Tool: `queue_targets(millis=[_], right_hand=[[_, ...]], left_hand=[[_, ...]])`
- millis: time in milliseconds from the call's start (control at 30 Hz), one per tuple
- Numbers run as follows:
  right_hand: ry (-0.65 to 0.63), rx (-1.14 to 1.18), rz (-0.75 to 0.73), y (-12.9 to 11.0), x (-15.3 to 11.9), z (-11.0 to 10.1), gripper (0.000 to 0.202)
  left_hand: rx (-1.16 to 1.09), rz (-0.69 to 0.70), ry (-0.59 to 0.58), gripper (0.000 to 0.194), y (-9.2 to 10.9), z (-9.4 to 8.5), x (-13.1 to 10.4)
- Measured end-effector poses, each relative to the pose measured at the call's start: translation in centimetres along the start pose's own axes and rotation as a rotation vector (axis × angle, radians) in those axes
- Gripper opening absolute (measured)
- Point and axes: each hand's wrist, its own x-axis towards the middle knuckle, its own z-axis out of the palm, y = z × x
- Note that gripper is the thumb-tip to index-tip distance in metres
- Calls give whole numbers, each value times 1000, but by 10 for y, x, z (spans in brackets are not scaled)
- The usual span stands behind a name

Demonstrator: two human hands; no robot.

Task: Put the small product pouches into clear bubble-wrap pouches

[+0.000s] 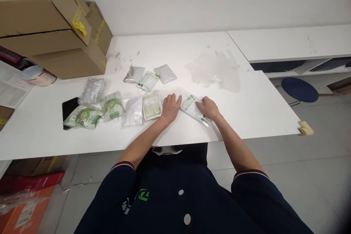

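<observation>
A clear plastic bag [184,97] with a white and green printed pouch [191,106] inside lies slanted near the table's front edge. My left hand [171,109] is closed at the bag's left end, its fingers curled on the film. At the other end, my right hand [208,108] grips the bagged pouch with the thumb on top. Just left of my left hand lies a pale green packet [152,106], and beside it a bagged silvery-white packet [133,111]. Farther back sit two silver sachets [165,73] and a white printed sachet [148,81].
Green kiwi-printed pouches [112,106], a bubble-wrapped bundle [92,90] and a black flat object [68,109] lie on the left. Cardboard boxes [35,11] and a tub [38,76] stand behind them. Loose clear film [215,71] lies back right; a blue stool [299,89] stands beyond the table.
</observation>
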Motion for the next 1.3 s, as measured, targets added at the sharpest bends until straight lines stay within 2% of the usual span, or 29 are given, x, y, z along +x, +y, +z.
queue_targets(millis=[67, 133, 233, 267, 333, 433, 500, 533, 667, 767, 900, 967, 1067, 1133, 1200, 1267, 1300], right_hand=[[-4, 248, 46, 3, 0, 1, 30], [-16, 540, 55, 4, -4, 7, 33], [32, 870, 49, 0, -15, 21, 38], [59, 934, 52, -3, -19, 26, 39], [60, 1012, 55, -10, -28, 30, 41], [-31, 1014, -46, -18, -34, 24, 58], [-65, 963, -179, -20, -30, 12, 77], [-76, 934, -252, -21, -26, 6, 79], [-160, 873, -449, -24, -6, -18, 53], [-160, 859, -439, -30, 1, -30, 43], [-178, 712, -378, -38, -6, -41, 55], [-155, 614, -383, -40, -10, -42, 54], [-72, 458, -414, -42, -12, -40, 34], [4, 373, -430, -42, -13, -38, 21], [63, 348, -463, -40, -13, -35, 17], [35, 417, -476, -39, -13, -29, 20], [-4, 481, -455, -38, -11, -23, 22]], left_hand=[[-200, -200, 10, 51, 4, -1, -5], [-527, -295, 22, 57, 9, 0, -9], [-1062, -313, 108, 57, 17, 1, -10], [-1179, -302, 137, 56, 18, 0, -9], [-1263, -266, 179, 52, 19, -1, -5], [-1223, -265, 196, 35, 17, -6, 3], [-1221, -287, 155, 32, 16, -10, 7], [-1218, -279, 119, 33, 15, -13, 8], [-1125, -156, 23, 34, 16, -27, 10], [-1043, -129, 54, 37, 16, -38, 9], [-921, -236, 46, 48, 10, -49, 7], [-835, -283, 39, 53, 8, -52, 6], [-689, -306, 25, 36, 7, -56, 6], [-578, -288, 44, 28, 7, -57, 6], [-506, -260, 114, 31, 7, -54, 6], [-550, -256, 146, 32, 4, -47, 5], [-621, -272, 123, 30, 2, -42, 5]])
